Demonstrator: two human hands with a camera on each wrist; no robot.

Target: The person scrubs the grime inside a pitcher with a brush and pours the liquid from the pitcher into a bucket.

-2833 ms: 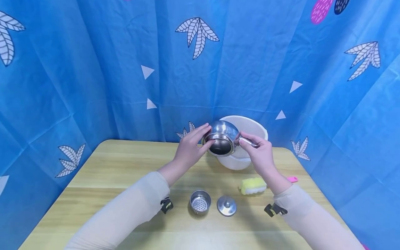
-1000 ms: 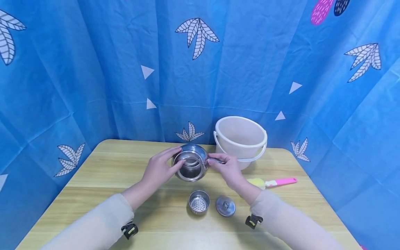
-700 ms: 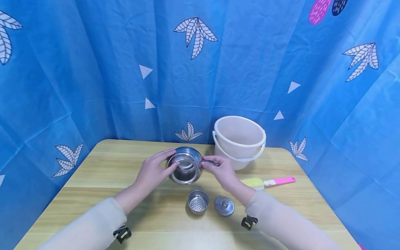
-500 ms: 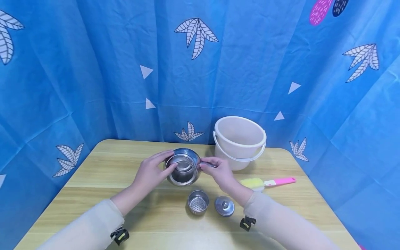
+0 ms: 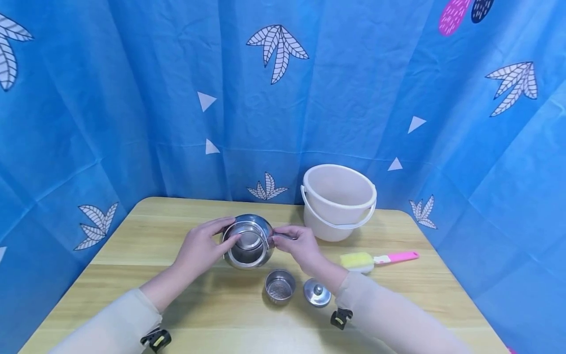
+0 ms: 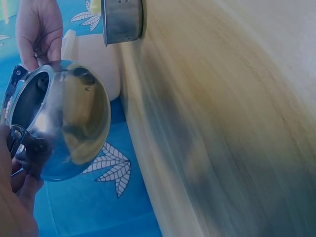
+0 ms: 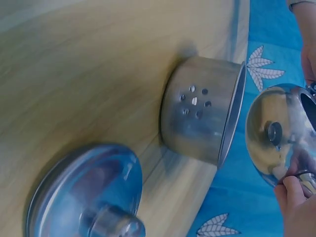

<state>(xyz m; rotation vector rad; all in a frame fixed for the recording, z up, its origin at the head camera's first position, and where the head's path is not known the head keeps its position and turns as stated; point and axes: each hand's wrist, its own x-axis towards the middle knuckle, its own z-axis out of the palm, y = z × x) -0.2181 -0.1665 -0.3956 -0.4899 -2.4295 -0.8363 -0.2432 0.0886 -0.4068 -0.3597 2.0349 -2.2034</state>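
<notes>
Between both hands a polished steel teapot point(image 5: 262, 224) hangs above the table, tilted so that its round mouth faces me. My left hand point(image 5: 200, 250) grips its left side, thumb over the rim. A short metal piece sticking out on the right is pinched by my right hand point(image 5: 302, 247); whether it is spout or handle I cannot tell. The left wrist view shows the teapot's point(image 6: 81, 116) shiny belly. Below it stands a steel strainer cup point(image 5: 280, 287) with holes, upright. To the cup's right lies a round steel lid point(image 5: 317, 293), knob up, close under my right forearm.
Behind my right hand a white bucket point(image 5: 329, 216) stands upright, its handle hanging down in front. A bottle brush point(image 5: 391, 258) with yellow and white sponge and pink handle lies on the wooden table point(image 5: 146, 236) to the right. Blue curtains point(image 5: 177, 98) surround the table.
Both hands have brought the teapot from over the bucket leftward and closer to me, and its drift left continues. The strainer cup, lid, brush and bucket stay in place.
</notes>
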